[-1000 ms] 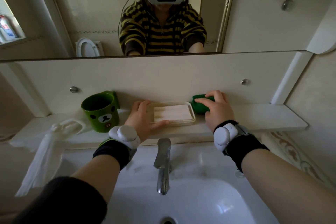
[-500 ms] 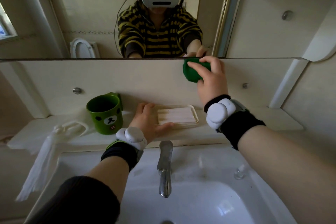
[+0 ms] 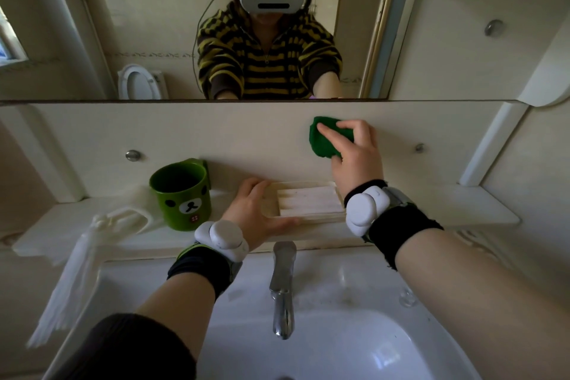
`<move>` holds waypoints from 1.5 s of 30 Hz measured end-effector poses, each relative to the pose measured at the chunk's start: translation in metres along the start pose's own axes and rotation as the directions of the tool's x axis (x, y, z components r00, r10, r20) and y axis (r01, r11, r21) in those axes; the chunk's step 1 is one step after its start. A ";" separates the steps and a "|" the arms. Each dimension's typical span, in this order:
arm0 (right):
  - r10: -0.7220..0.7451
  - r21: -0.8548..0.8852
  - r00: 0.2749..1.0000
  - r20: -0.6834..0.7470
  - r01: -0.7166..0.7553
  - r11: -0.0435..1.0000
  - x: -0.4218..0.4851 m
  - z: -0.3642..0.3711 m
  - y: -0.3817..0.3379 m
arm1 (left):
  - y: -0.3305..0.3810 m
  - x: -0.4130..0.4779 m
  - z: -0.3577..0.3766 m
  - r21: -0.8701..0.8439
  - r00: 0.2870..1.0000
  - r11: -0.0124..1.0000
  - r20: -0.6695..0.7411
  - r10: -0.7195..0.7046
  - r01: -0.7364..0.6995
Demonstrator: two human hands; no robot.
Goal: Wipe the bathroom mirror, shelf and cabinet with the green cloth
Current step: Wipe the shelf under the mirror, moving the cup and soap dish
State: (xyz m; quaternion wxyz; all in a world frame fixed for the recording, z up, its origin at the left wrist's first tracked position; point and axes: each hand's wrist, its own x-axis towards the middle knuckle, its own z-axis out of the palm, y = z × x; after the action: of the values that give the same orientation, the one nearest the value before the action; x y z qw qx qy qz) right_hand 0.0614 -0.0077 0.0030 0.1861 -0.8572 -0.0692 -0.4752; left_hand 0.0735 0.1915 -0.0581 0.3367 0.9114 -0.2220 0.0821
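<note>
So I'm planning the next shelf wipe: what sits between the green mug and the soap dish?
Only the left hand, holding the soap dish's left edge; beside the green mug the shelf is bare. The head view shows it.

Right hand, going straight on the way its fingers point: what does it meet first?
The right hand, gripping the green cloth, points up and leftward along the back panel. First in that line is probably the bottom edge of the mirror; nothing else shows between them.
</note>
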 end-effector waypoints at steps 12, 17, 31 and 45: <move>0.044 -0.003 0.993 0.110 -0.044 0.999 0.000 -0.004 -0.003 | 0.031 0.002 0.013 -0.052 0.999 0.999 0.045 0.014 -0.012; 0.038 -0.022 0.990 0.136 -0.035 0.999 0.003 -0.008 -0.002 | 0.064 0.007 0.039 -0.124 0.998 0.992 0.054 -0.021 0.027; 0.025 -0.033 0.975 0.223 -0.018 0.999 0.009 -0.013 -0.002 | 0.105 0.029 0.064 0.143 0.980 0.982 0.173 0.100 -0.126; 0.068 -0.032 0.977 0.201 -0.063 0.997 0.005 -0.017 -0.011 | 0.018 0.002 0.006 0.358 0.981 0.931 -0.194 0.001 0.070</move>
State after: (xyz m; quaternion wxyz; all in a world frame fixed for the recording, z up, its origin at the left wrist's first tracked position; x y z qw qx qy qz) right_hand 0.0473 -0.0044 0.0186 0.1825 -0.9051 -0.0532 -0.3804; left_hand 0.0671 0.1749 -0.0516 0.1834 0.9496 -0.1535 0.2028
